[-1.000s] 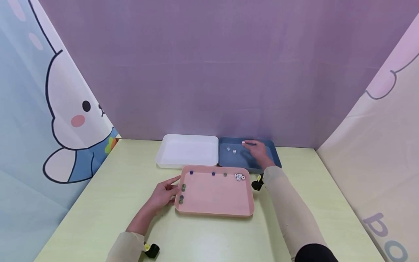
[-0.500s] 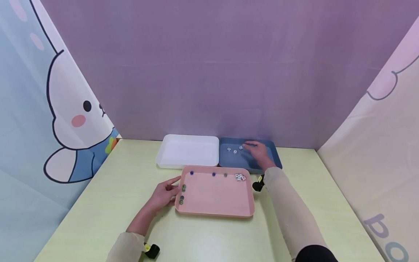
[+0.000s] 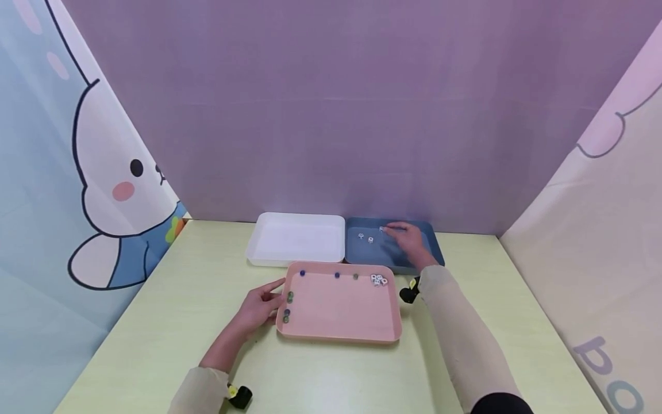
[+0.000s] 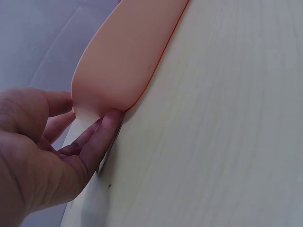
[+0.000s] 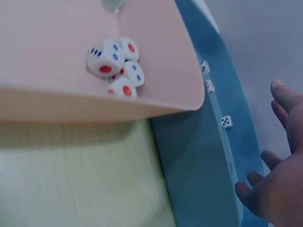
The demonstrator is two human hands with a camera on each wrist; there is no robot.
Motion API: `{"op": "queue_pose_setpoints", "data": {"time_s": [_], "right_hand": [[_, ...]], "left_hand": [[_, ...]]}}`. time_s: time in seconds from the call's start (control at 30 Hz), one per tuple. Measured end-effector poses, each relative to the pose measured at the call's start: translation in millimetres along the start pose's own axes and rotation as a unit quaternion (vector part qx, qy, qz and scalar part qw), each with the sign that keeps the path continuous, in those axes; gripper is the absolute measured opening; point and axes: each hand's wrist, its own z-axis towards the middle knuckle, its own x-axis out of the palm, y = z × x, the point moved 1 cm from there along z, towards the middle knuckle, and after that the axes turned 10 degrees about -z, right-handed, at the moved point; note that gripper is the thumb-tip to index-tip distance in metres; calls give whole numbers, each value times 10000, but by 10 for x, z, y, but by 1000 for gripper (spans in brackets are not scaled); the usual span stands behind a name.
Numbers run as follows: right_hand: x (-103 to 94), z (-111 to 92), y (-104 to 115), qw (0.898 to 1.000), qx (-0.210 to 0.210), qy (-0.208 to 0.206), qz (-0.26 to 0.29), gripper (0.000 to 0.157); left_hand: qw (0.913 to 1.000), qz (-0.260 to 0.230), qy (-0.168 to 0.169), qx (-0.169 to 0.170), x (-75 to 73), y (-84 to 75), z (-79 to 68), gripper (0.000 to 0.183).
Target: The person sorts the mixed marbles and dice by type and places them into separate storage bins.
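Observation:
At the left side of the pink tray (image 3: 338, 310), my left hand (image 3: 256, 307) holds the tray's wall. In the left wrist view, some fingertips touch the rim and others press at the base edge. My right hand (image 3: 407, 238) hovers over the blue tray (image 3: 429, 247), fingers spread and loosely bent. Just ahead of its fingertips is a white die (image 5: 226, 122), apart from the fingers in the right wrist view. Two more dice, a nearer die (image 3: 370, 240) and a farther die (image 3: 361, 236), lie to its left in the blue tray.
Several dice (image 3: 379, 280) cluster in the pink tray's back right corner. Glass beads, among them a blue bead (image 3: 337, 275) and a green bead (image 3: 290, 295), lie along its back and left walls. A white tray (image 3: 297, 238) stands behind it on the table (image 3: 155, 322), beside the blue tray.
A second ago my right fingertips pinched a die above the blue tray; they have let it go, and it has shifted slightly backward since half a second ago. My left hand has stayed put.

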Motion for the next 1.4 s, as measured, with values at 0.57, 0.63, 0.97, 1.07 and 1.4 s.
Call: {"op": "queue_pose_setpoints", "data": {"time_s": [0.57, 0.63, 0.97, 1.07, 1.4], "right_hand": [[41, -362, 212, 9950, -993, -56, -21, 35], [50, -416, 281, 9942, -1073, -63, 26, 34], [39, -746, 580, 9500, -1840, 597, -2453, 21], [61, -831, 615, 9252, -2046, 855, -3079, 18], [142, -1014, 652, 8993, -1633, 928, -3949, 6]], "left_hand": [[9999, 35, -119, 3, -22, 9, -2, 48], [9999, 4, -115, -3, -29, 12, 0, 48], [10000, 39, -64, 27, -21, 16, -1, 49], [10000, 16, -72, 24, -19, 10, -4, 48], [9999, -6, -107, -34, -12, 13, 2, 48]]}}
